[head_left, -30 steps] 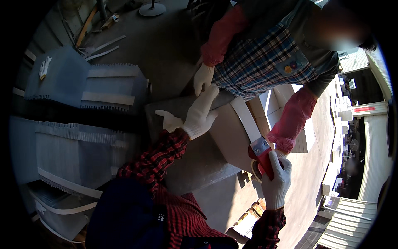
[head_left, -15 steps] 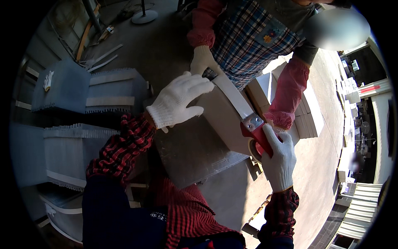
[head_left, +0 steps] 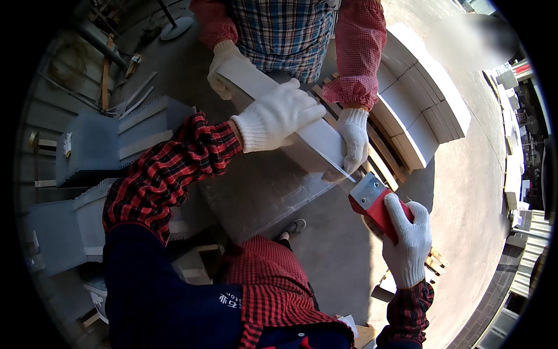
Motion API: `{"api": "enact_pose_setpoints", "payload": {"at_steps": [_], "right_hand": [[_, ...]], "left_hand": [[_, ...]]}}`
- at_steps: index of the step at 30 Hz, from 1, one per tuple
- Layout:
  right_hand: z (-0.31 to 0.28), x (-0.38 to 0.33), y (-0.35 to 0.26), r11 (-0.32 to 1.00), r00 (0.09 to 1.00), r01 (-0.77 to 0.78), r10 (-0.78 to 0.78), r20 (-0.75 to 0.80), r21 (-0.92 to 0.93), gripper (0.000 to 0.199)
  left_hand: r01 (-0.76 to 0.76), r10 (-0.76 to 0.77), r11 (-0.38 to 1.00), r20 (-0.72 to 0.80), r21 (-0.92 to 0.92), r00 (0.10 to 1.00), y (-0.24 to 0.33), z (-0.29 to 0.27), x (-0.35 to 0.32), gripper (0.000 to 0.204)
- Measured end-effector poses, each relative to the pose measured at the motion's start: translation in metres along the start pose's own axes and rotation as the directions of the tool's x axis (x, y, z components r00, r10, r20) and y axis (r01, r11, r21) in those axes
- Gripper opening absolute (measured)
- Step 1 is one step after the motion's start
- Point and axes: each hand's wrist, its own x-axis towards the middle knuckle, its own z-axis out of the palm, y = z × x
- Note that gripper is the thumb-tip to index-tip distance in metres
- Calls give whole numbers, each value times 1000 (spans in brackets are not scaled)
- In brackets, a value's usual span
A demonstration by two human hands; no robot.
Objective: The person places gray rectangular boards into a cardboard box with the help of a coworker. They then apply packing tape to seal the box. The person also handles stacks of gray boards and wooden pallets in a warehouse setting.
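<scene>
My right hand (head_left: pixel 408 247), in a white knit glove, grips a red tape dispenser (head_left: pixel 381 210) with a toothed metal plate. The dispenser is just off the near right end of a long, narrow white box (head_left: pixel 322 139). My left hand (head_left: pixel 279 116), also gloved, lies on the middle of the box top with its fingers stretched out. A co-worker's gloved hand (head_left: pixel 225 65) holds the far left end of the box. The co-worker's other hand (head_left: pixel 353 136) presses at the near right end. Whether tape still joins dispenser and box I cannot tell.
Below the box is a dark table covered in clear film (head_left: pixel 250 200). Stacked white slabs or boxes (head_left: pixel 418 107) rest on a wooden pallet (head_left: pixel 378 152) at right. Grey stacks with toothed edges (head_left: pixel 87 145) stand at left. Facing me is the co-worker in a plaid apron (head_left: pixel 285 35).
My left hand has come down onto the box top. My right hand has drawn the tape dispenser off the box end, rightward and nearer. The co-worker's hand has moved to that end.
</scene>
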Motion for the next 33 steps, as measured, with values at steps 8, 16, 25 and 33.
{"api": "enact_pose_setpoints", "payload": {"at_steps": [8, 16, 25, 33], "right_hand": [[37, -6, 3, 996, 999, -27, 30, -39, 85, 60], [39, 11, 0, 998, 1000, 10, -11, 23, 60, 59], [36, 66, -40, 856, 883, 428, -327, 336, -291, 51], [113, 4, -18, 885, 491, 457, -331, 806, 85, 31]], "left_hand": [[4, -12, 998, -131, -61, 991, 6, -8, -7, 89], [102, -138, 965, -135, -241, 981, 25, -23, -3, 98], [243, -283, 959, -516, -147, 808, 85, 21, 14, 40], [167, -186, 981, -733, -100, 655, 86, 45, 27, 31]]}}
